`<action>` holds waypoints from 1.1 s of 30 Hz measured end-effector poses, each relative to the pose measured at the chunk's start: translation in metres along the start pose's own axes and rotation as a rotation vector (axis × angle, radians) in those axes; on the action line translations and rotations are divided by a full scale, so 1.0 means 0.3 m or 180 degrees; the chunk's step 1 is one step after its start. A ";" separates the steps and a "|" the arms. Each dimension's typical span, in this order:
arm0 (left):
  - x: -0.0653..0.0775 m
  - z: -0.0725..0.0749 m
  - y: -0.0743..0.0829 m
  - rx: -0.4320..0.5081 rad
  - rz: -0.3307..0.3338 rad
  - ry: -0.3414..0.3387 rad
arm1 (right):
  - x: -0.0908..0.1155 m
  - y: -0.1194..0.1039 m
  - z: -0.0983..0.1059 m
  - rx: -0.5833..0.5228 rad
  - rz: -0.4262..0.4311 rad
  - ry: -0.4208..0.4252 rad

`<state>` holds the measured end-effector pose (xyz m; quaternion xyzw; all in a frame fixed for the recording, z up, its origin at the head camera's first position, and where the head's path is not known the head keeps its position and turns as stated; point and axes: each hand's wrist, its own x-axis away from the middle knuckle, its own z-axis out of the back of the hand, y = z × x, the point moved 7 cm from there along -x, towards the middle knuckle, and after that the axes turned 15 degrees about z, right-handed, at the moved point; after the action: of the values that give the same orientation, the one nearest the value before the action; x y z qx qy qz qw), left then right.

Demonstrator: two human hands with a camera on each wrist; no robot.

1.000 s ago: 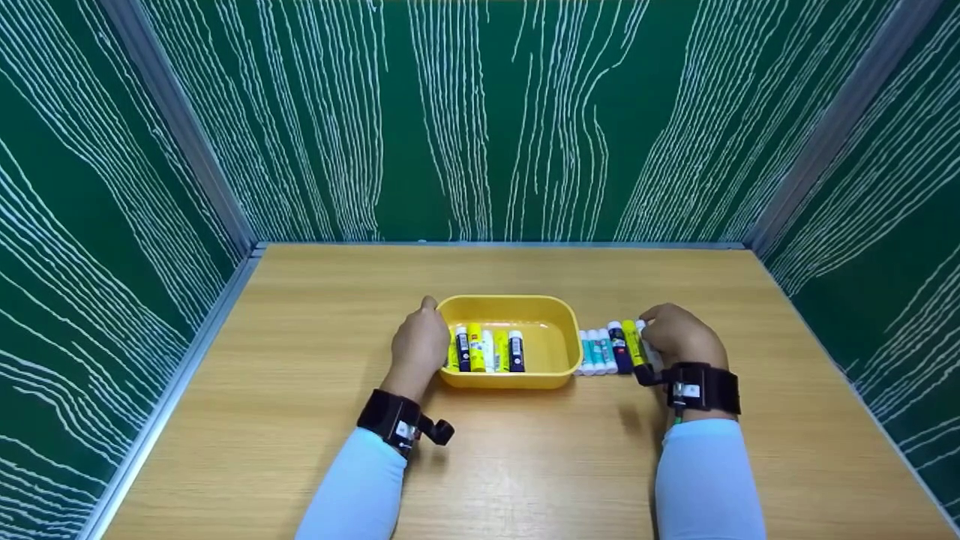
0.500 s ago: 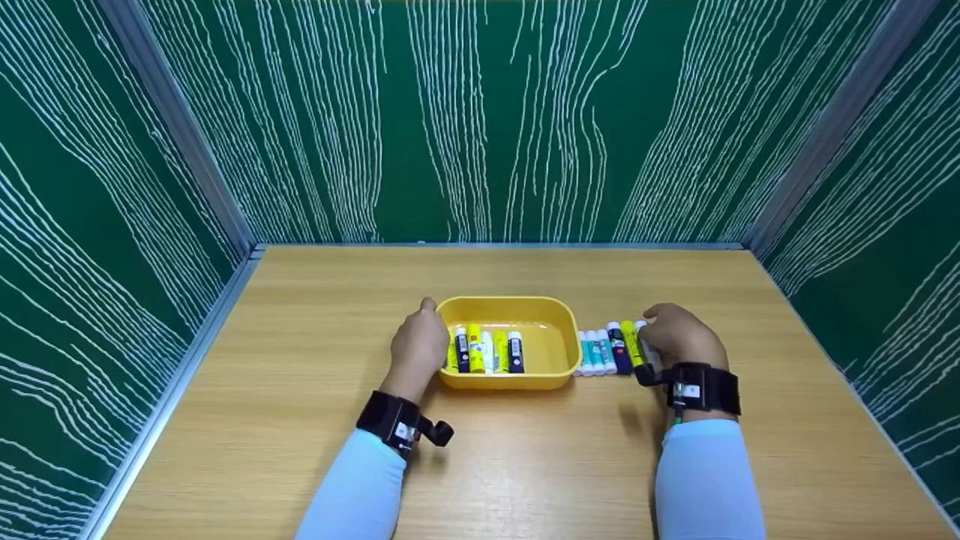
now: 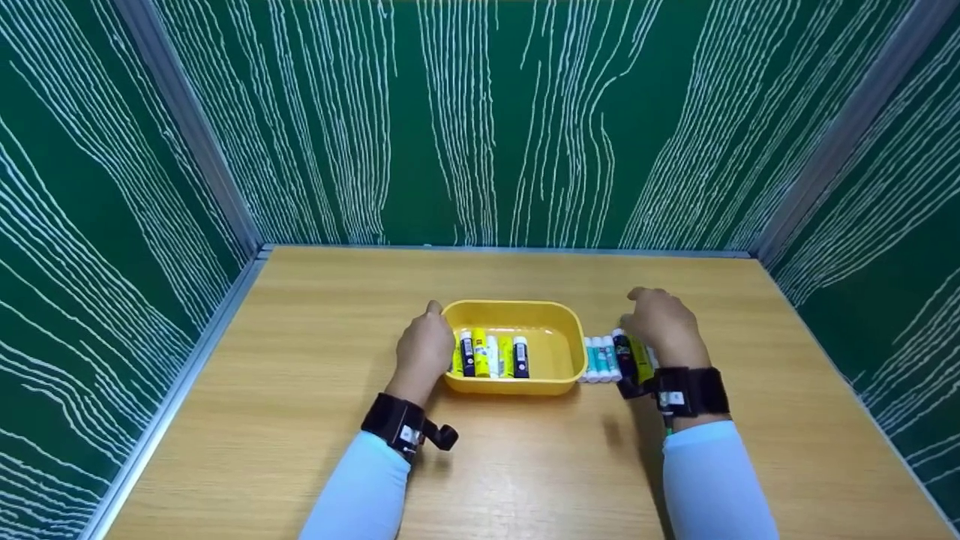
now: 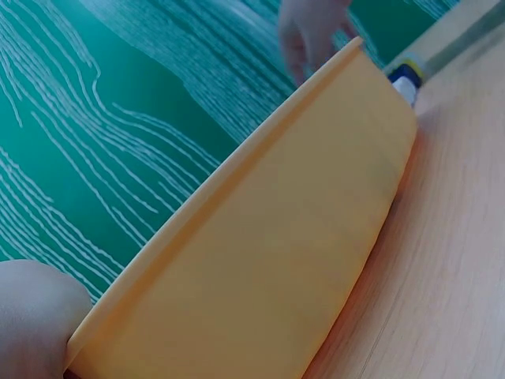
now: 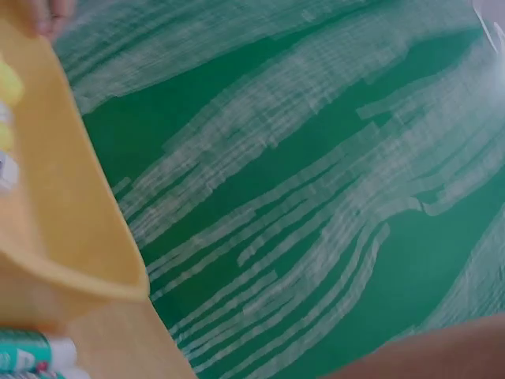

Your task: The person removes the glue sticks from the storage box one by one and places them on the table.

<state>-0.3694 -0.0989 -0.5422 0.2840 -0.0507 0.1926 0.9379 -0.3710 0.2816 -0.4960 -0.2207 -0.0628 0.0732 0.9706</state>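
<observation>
My left hand (image 3: 426, 345) holds the left end of a yellow plastic tray (image 3: 513, 387), with the thumb at its rim. In the left wrist view, the tray's outer wall (image 4: 260, 221) fills the middle. Several glue sticks, including a yellow one (image 3: 480, 352), lie side by side in the tray's left part. Right of the tray a row continues on the table: white-and-teal glue sticks (image 3: 601, 358), a dark one (image 3: 623, 352) and a yellow one (image 3: 641, 360). My right hand (image 3: 664, 321) is raised over that row's right end. Its fingers (image 4: 296, 51) hang down, and nothing shows in them.
The wooden table (image 3: 510, 465) ends at a green back wall (image 3: 465, 150) with white streaks. Similar side walls stand left and right, joined by grey metal posts. Each wrist carries a black camera strap (image 3: 694, 391).
My right hand has lifted and moved left and away from me, now over the dark and yellow sticks. The left hand stays at the tray; the head view has shifted slightly.
</observation>
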 end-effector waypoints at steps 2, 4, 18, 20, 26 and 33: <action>0.000 -0.001 0.003 -0.0022 0.0025 -0.0021 | -0.011 -0.064 0.012 0.0264 0.0305 0.0230; 0.000 -0.002 0.004 -0.0045 0.0033 -0.0030 | -0.009 -0.134 0.014 0.0421 0.0595 0.0434; -0.014 -0.003 -0.005 -0.0034 -0.0087 0.0093 | -0.004 -0.406 -0.222 -0.0211 0.1114 0.0086; -0.015 -0.005 -0.004 -0.0031 -0.0078 0.0077 | -0.011 -0.405 -0.250 -0.0270 0.1036 -0.0020; -0.019 -0.010 -0.005 -0.0042 -0.0071 0.0042 | -0.029 -0.421 -0.319 -0.0318 0.1105 -0.0143; -0.018 -0.008 -0.006 -0.0069 -0.0074 0.0048 | -0.034 -0.410 -0.363 -0.0322 0.0963 -0.0245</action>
<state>-0.3739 -0.1008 -0.5461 0.2729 -0.0425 0.1833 0.9435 -0.3502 0.1246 -0.5405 -0.2733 -0.0695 0.2236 0.9330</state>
